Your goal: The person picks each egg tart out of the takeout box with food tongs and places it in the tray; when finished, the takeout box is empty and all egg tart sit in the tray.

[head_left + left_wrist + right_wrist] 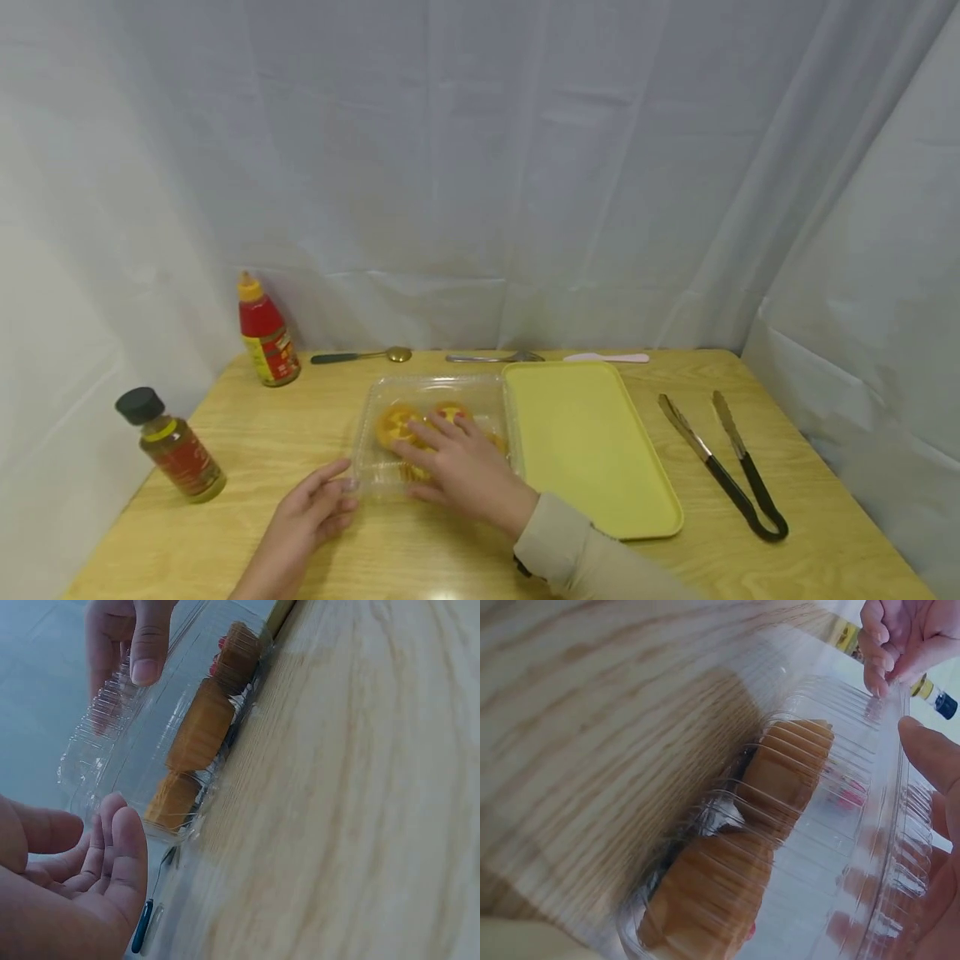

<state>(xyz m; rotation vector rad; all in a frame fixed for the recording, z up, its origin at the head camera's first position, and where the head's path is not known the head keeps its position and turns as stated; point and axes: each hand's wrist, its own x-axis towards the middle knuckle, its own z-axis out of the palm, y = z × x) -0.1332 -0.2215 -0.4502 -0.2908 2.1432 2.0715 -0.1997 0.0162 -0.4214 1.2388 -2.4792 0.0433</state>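
A clear plastic clamshell box (438, 382) stands on the wooden table with several round golden pastries (201, 726) inside, red bits on some of them. Across its top lies my right hand (468, 471), fingers spread and fairly straight, with the thumb (930, 754) down by the front rim. My left hand (307, 508) is at the front left corner of the box, palm turned towards it. In the left wrist view its thumb (52, 829) stands apart from the loosely bent fingers (127, 840), fingertips right at the corner. The plastic partly blurs the pastries.
A yellow tray (592, 450) adjoins the box's right side; black-handled tongs (723, 475) lie beyond it. Along the back edge are a spoon (352, 357), a fork (487, 358) and a pink knife (607, 357). Left stand a red sauce bottle (268, 342) and a dark-capped bottle (180, 458).
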